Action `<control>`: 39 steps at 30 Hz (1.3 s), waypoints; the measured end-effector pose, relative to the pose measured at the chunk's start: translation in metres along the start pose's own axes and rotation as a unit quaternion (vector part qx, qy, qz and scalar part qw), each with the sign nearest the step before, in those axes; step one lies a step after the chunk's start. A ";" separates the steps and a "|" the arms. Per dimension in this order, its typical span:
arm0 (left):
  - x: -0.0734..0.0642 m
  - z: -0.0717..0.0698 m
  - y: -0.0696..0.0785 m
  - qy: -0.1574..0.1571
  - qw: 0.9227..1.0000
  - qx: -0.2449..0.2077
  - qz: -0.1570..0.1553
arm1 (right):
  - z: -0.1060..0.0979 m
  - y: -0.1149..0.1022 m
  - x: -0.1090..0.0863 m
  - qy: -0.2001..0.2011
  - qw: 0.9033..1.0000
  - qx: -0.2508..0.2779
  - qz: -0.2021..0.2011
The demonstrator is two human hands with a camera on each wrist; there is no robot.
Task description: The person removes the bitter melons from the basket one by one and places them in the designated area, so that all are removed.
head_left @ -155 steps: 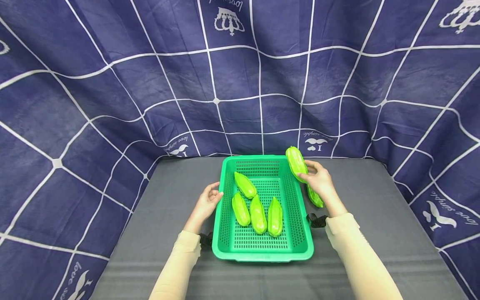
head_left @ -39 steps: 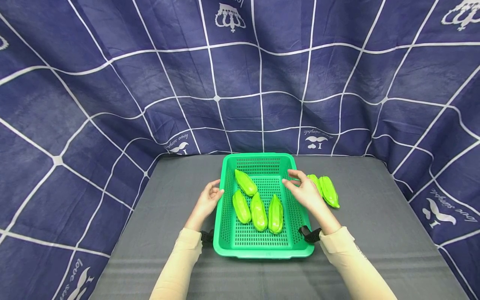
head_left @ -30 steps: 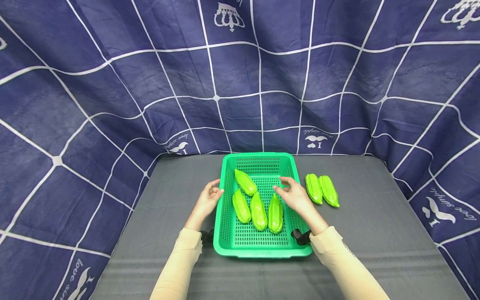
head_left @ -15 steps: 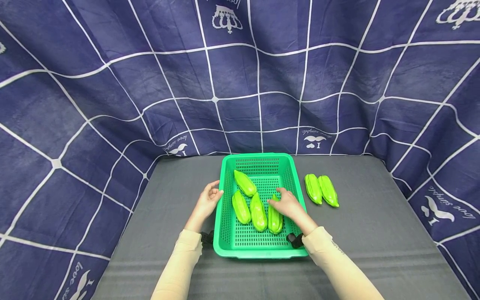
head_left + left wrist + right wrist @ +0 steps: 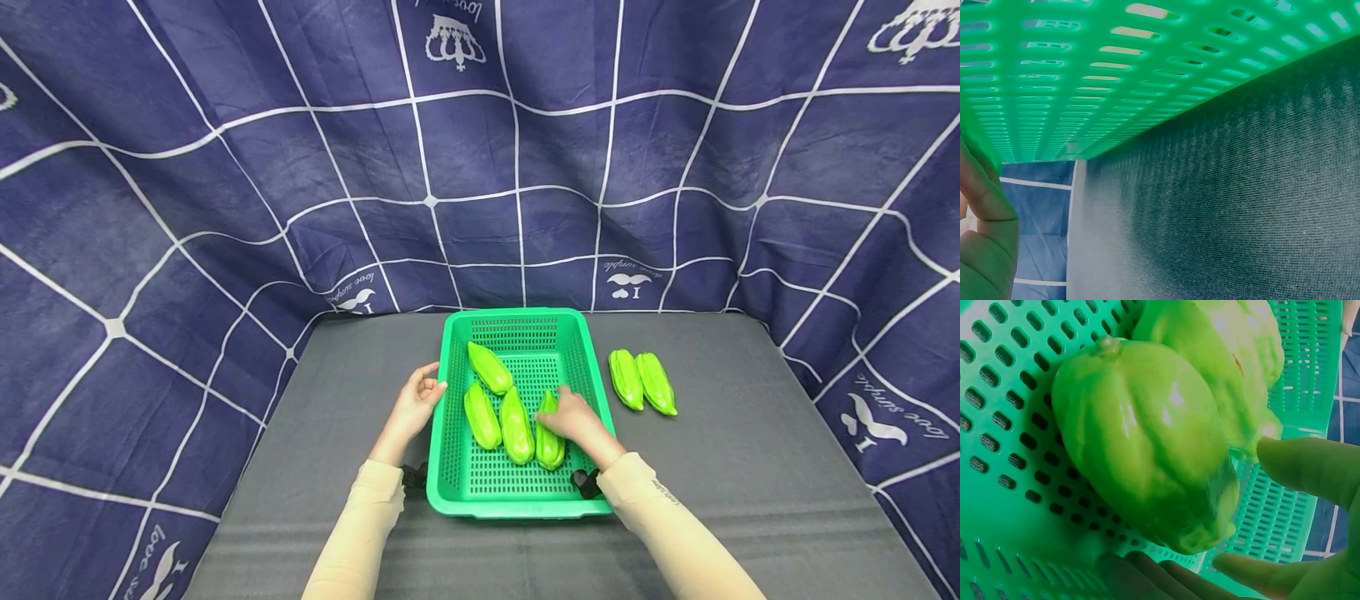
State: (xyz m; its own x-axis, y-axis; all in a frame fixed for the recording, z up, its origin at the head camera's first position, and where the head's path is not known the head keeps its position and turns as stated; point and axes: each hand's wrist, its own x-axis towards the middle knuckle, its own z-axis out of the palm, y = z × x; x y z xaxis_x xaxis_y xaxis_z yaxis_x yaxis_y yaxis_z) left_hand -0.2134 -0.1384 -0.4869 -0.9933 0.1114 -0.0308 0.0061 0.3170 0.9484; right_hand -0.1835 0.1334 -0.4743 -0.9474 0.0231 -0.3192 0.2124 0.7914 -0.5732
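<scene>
Inside a green plastic basket (image 5: 525, 508) lie several pale green, ribbed, gourd-like vegetables. My right hand (image 5: 574, 418) reaches over the rightmost vegetable (image 5: 551, 454), covering part of its right side. In the right wrist view, that ribbed vegetable (image 5: 1141, 437) sits between the thumb (image 5: 1310, 465) and the spread fingers, with a gap beside the thumb. My left hand (image 5: 412, 404) rests against the basket's left side, its thumb right at the rim. Fingers of the left hand (image 5: 988, 231) stand beside the slotted outer wall (image 5: 1147, 69) in the left wrist view.
Two more ribbed vegetables (image 5: 627, 379) lie side by side on the grey cloth-covered table (image 5: 720, 467), right of the basket. A blue curtain (image 5: 480, 167) with white grid lines hangs behind and at both sides. Black camera mounts (image 5: 587, 483) sit at the wrists.
A vegetable held by the right hand earlier now lies on the table right of the basket, next to another. The right hand has since moved left and down to the rightmost vegetable inside.
</scene>
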 end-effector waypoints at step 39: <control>0.003 0.003 -0.013 0.009 1.000 0.018 0.006 | -0.018 -0.006 -0.007 0.088 0.994 0.029 -0.053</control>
State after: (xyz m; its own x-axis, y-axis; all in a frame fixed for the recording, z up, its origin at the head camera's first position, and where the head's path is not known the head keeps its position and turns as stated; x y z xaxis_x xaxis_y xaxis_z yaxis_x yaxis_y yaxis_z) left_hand -0.2165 -0.1388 -0.5002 -0.9951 0.0978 -0.0143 0.0208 0.3488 0.9370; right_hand -0.1825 0.1401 -0.4548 -0.9912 0.0519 -0.1218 0.1184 0.7589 -0.6403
